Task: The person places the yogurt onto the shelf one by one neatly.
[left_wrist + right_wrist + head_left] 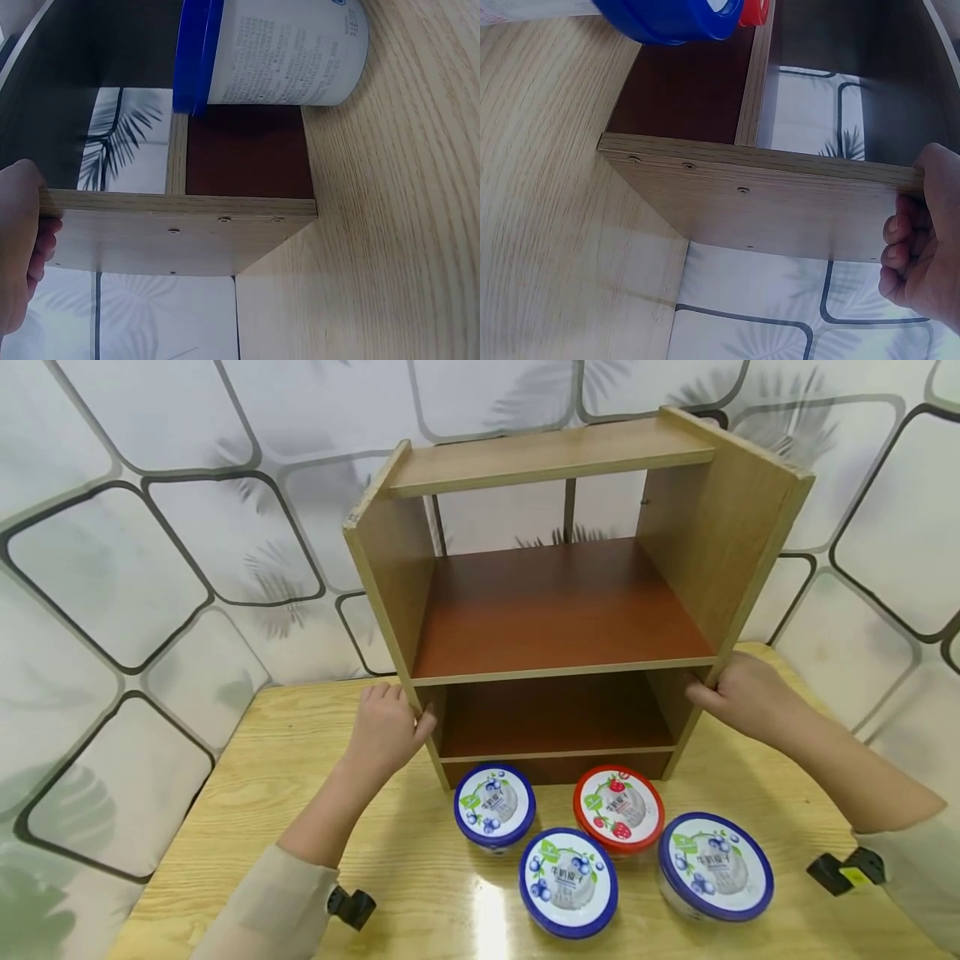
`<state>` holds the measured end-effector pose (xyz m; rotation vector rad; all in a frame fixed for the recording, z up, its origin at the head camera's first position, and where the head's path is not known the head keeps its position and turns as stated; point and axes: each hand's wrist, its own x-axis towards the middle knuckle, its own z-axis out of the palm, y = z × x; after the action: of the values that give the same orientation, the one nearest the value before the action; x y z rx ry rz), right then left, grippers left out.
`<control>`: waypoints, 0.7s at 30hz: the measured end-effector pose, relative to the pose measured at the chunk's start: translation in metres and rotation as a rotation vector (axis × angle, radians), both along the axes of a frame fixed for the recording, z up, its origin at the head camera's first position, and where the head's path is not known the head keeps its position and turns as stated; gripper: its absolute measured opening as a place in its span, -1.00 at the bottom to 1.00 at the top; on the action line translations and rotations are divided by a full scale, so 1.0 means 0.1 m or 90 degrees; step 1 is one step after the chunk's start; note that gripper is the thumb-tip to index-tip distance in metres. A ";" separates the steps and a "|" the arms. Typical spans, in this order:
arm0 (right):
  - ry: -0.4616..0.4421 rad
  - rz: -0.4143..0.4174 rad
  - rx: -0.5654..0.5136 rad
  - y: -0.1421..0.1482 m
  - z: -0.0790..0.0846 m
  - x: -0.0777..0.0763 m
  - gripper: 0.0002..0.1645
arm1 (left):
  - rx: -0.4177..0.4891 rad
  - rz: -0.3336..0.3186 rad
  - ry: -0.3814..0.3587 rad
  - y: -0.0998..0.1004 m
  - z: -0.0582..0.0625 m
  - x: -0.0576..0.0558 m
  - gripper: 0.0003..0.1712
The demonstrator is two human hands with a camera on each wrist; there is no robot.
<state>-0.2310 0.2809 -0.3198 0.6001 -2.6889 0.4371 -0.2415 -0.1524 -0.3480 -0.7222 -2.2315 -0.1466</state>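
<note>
A small wooden shelf unit (562, 602) with light side panels and red-brown boards stands on the table. My left hand (386, 727) grips its left side panel near the middle board, thumb around the front edge. On the opposite panel (720, 552), my right hand (750, 693) holds on at about the same height, its thumb inside the lower compartment. Both wrist views show curled fingers (41, 259) (904, 247) against the panels' outer faces.
In front of the shelf stand three blue-lidded tubs (495, 806) (568, 882) (716, 866) and one red-lidded tub (618, 810), close to its base. A patterned cloth (187, 552) hangs behind and around the wooden table (300, 760).
</note>
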 end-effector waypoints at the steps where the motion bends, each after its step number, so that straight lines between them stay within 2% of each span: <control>1: -0.006 -0.004 0.002 0.00 0.00 0.00 -0.46 | -0.001 0.003 -0.013 0.00 0.00 0.00 -0.71; 4: -0.021 -0.014 0.005 0.01 0.00 0.00 -0.45 | -0.002 0.010 -0.049 0.00 0.02 0.00 -0.73; 7: -0.030 -0.021 0.005 0.01 -0.01 0.01 -0.45 | -0.003 0.014 -0.065 0.00 0.03 0.00 -0.75; 21: -0.049 -0.035 0.001 0.00 0.00 0.01 -0.44 | 0.003 0.011 -0.077 -0.01 0.02 0.01 -0.76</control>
<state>-0.2296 0.2807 -0.3197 0.5190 -2.7717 0.4518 -0.2406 -0.1532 -0.3462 -0.7071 -2.3506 -0.1920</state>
